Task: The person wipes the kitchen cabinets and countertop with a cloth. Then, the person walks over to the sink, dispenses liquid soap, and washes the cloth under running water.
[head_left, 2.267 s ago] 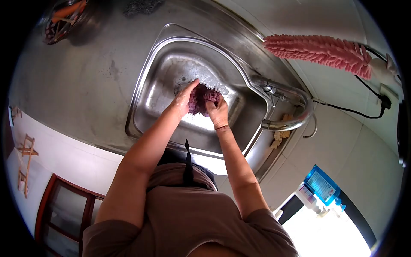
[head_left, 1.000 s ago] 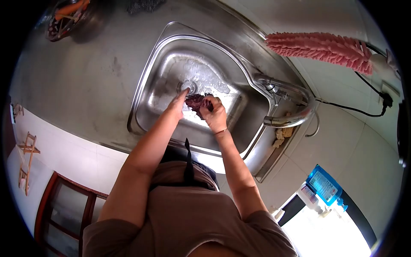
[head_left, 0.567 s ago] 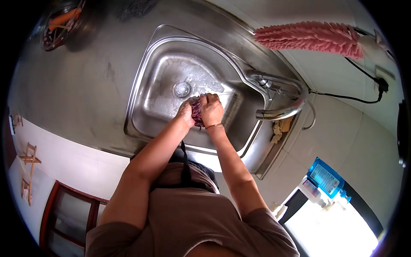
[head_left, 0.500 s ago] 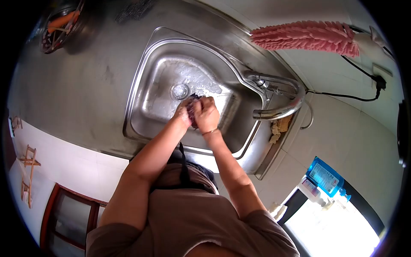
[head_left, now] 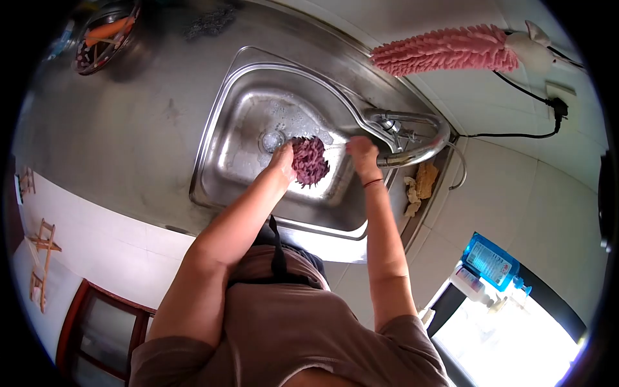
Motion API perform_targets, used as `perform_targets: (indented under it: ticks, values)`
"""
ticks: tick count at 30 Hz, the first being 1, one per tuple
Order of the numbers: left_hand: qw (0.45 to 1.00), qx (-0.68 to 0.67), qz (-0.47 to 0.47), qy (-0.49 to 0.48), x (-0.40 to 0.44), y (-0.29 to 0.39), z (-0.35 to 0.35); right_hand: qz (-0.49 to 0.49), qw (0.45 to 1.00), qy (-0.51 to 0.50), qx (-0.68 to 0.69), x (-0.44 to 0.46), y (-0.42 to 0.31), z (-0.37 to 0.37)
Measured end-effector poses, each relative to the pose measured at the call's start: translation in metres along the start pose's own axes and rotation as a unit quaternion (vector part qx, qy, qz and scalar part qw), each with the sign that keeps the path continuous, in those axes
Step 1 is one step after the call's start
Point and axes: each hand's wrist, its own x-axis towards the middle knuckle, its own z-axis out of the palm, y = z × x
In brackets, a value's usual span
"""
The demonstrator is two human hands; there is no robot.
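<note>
My left hand [head_left: 282, 163] grips one edge of a dark purple shaggy chenille cloth [head_left: 311, 161]. The cloth hangs spread out over the steel sink [head_left: 222, 138], just right of the drain [head_left: 271, 141]. Apart from the cloth, my right hand [head_left: 362, 149] is raised near the spout end of the chrome faucet [head_left: 419, 155]. Its fingers are blurred and partly hidden, so how far they are closed is unclear, and no object shows in them. Wet patches and suds lie on the sink floor around the drain.
A pink chenille duster [head_left: 445, 50] sticks out along the wall, above a plugged black cable [head_left: 558, 106]. Yellowish sponges [head_left: 424, 180] lie behind the sink. A bowl with an orange item [head_left: 106, 32] stands far left on the counter. Bottles, including a blue one [head_left: 491, 261], are at right.
My hands have separated; earlier both squeezed the bunched cloth together. My right hand has moved right toward the faucet, and the cloth now hangs spread from my left hand.
</note>
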Motion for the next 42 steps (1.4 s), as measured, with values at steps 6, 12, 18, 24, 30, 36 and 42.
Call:
perform_targets:
  ticks: [6,12,18,24,30,36,42]
  values:
    - [0.996,-0.074,0.035,0.02,0.009,-0.002,0.004,0.275,0.929,-0.094,0.228,0.017,0.035,-0.052]
    - [0.995,-0.068,0.051,0.045,-0.002,0.001,0.021,0.506,0.782,0.006,0.364,0.035,0.008,-0.069]
    - [0.996,-0.084,0.037,0.015,0.004,0.002,0.025,0.485,0.816,0.002,0.314,0.027,0.028,-0.062]
    - [0.994,-0.102,0.026,0.032,0.012,-0.001,0.028,0.343,0.916,-0.073,0.193,0.007,0.084,-0.04]
    - [0.997,-0.066,0.034,0.022,0.011,-0.004,0.031,0.418,0.865,-0.082,0.266,0.013,0.061,-0.053]
    - [0.995,-0.08,0.035,0.043,0.015,-0.006,0.028,0.357,0.911,-0.146,0.146,0.006,0.073,-0.04]
    - [0.997,-0.062,0.021,0.045,0.024,-0.01,0.022,0.268,0.929,-0.187,0.174,-0.011,0.021,0.009]
